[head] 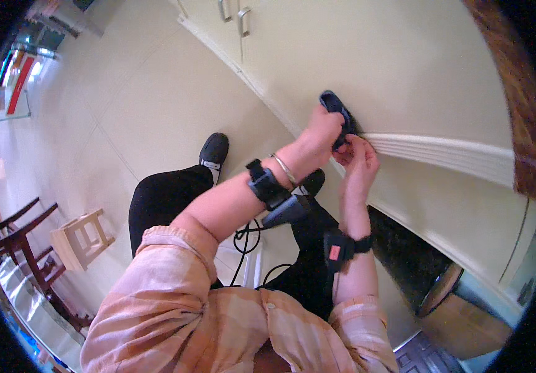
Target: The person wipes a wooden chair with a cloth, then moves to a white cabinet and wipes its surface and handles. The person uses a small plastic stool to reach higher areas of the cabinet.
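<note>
My left hand [326, 128] grips a dark blue cloth [330, 99], bunched and folded, against the cream cabinet front [403, 79]. Just below it, my right hand [361, 157] has its fingertips closed on the cloth's lower end, where the fluted moulding [445, 151] begins. The fingers hide much of the cloth. A silver bangle [284, 169] and a black strapped device [270, 189] are on my left wrist. Another strapped device [340, 249], with a pink label, sits on my right wrist.
Two metal handles [243, 22] mark cabinet doors at the top. A brown edge [512, 98] runs down the right. Black cable [244, 238] loops between my legs. On the floor at left stand a pale wooden stool [81, 240] and a dark red wooden chair [28, 247].
</note>
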The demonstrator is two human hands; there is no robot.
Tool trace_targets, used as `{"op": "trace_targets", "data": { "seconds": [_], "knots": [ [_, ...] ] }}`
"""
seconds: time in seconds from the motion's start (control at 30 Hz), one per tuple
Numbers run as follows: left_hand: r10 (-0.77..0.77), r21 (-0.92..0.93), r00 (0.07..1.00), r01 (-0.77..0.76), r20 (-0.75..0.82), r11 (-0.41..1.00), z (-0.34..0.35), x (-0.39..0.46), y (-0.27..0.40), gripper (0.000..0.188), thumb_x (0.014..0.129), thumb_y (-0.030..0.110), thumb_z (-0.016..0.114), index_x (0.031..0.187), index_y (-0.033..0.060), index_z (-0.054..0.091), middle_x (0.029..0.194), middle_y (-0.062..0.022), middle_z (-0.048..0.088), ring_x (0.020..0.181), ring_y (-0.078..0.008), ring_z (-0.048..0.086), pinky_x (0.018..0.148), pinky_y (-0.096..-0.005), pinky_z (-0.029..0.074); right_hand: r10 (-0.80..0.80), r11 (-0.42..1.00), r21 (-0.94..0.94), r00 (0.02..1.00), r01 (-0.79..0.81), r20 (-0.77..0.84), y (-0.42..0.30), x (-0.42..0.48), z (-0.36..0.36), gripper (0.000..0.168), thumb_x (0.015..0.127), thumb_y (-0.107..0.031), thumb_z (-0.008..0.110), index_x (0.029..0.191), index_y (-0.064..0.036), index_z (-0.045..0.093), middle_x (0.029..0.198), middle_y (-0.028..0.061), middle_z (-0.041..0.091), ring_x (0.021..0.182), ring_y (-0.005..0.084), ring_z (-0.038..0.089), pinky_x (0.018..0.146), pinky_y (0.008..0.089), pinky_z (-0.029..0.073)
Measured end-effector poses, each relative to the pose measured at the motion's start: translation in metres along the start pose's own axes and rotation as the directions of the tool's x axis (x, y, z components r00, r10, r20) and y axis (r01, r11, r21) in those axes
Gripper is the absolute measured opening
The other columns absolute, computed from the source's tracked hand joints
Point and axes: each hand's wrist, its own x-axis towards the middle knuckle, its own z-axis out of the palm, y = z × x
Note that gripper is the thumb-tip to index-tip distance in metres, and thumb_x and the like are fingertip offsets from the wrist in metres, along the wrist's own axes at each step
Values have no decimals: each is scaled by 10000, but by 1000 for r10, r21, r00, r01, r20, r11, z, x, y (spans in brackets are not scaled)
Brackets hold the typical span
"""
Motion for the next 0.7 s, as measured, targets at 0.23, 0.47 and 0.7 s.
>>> {"op": "trace_targets", "data": {
  "seconds": [0.23,0.47,0.7],
  "knots": [
    [327,257,944,-308,-33,916,56,-64,57,115,809,47,538,893,-26,563,799,-82,586,681,-207,561,610,-353,486,-60,960,266,990,92,-124,8,-6,-7,111,824,-121,590,738,-53,580,593,-22,493,512,76,465,465,225,376],
    [736,379,592,-797,330,471,115,-134,31,471,796,-1,493,1235,-25,323,1105,-213,416,1043,-312,476,916,-365,414,-196,942,267,979,205,-59,50,14,-9,213,857,-193,568,996,-32,573,888,52,612,797,169,591,684,329,474],
    [739,337,514,-854,436,396,93,-120,-3,600,731,-137,454,1284,68,346,1141,-75,470,1104,-170,460,963,-285,379,-164,679,734,970,-21,179,73,28,-7,417,890,-211,476,1250,-2,453,1124,109,591,1014,257,588,908,444,465]
  ]
}}
